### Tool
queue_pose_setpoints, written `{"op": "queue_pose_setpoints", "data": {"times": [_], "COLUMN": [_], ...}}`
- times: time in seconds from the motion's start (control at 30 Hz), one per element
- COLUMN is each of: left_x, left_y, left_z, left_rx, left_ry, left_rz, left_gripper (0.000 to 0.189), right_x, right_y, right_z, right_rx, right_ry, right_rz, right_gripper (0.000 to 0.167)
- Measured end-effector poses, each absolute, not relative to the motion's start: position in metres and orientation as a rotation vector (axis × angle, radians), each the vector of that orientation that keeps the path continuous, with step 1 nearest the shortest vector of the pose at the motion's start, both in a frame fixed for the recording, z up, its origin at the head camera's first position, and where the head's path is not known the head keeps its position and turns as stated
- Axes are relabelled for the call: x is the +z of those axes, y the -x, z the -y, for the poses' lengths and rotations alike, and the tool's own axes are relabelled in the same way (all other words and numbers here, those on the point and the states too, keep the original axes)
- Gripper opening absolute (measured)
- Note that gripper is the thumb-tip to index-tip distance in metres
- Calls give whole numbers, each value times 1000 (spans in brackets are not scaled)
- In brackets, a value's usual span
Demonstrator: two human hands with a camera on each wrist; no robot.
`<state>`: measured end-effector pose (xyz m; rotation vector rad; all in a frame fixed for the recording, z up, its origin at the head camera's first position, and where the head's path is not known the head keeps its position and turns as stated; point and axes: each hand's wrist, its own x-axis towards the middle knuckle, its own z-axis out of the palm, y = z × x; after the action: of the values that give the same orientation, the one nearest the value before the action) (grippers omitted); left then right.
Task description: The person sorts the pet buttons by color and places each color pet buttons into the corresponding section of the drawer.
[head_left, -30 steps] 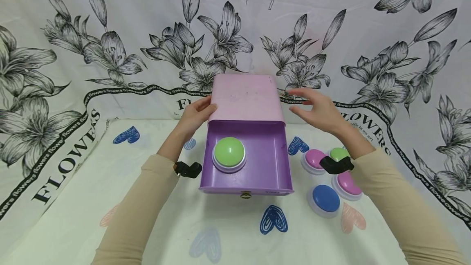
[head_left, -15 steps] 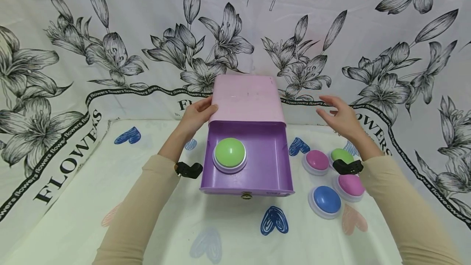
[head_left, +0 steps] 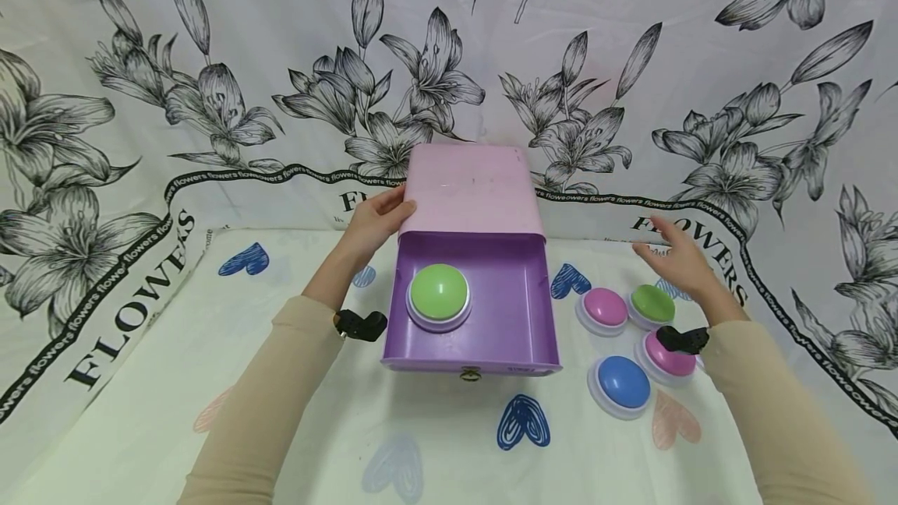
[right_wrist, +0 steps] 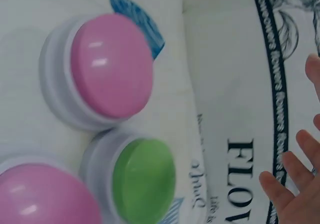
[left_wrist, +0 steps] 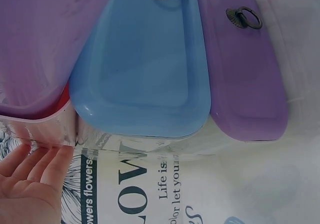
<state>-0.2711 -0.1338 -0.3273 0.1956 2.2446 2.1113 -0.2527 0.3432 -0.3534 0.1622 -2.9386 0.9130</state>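
Note:
A small drawer cabinet with a pink top [head_left: 470,189] stands mid-table, its purple top drawer [head_left: 508,306] pulled out. Inside the drawer, towards the left, sits a green domed push button [head_left: 439,292] on a white base. My left hand [head_left: 379,224] rests against the cabinet's left side, fingers extended along the pink wall in the left wrist view. My right hand [head_left: 677,262] hovers with spread fingers, holding nothing, beyond a group of buttons: pink [head_left: 606,307], green [head_left: 653,303], a second pink [head_left: 669,357] and blue [head_left: 624,382].
Below the pulled-out drawer, the left wrist view has a blue drawer [left_wrist: 145,59] and a purple drawer [left_wrist: 247,79], both pushed in, with metal ring pulls. A white cloth with hearts [head_left: 522,422] covers the table. Flower-printed fabric [head_left: 421,61] hangs behind.
My right hand has moved away from the cabinet's right side, rightward and then down towards the buttons. The left hand, cabinet and drawer have stayed in place.

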Motion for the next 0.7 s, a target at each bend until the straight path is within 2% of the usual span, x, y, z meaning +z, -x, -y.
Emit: {"op": "queue_pose_setpoints", "data": {"times": [0.43,0.7], "left_x": [-327,-328], "left_y": [270,271], "left_z": [134,134], "left_rx": [2102,2124], "left_ry": [-194,-187], "left_rz": [-2251,-2237], "left_gripper": [60,58], "right_x": [-404,-424], "right_y": [237,227], "right_z": [-377,-379], "right_rx": [908,922], "right_ry": [-40,51], "right_rz": [3120,3205], "right_gripper": [93,99]}}
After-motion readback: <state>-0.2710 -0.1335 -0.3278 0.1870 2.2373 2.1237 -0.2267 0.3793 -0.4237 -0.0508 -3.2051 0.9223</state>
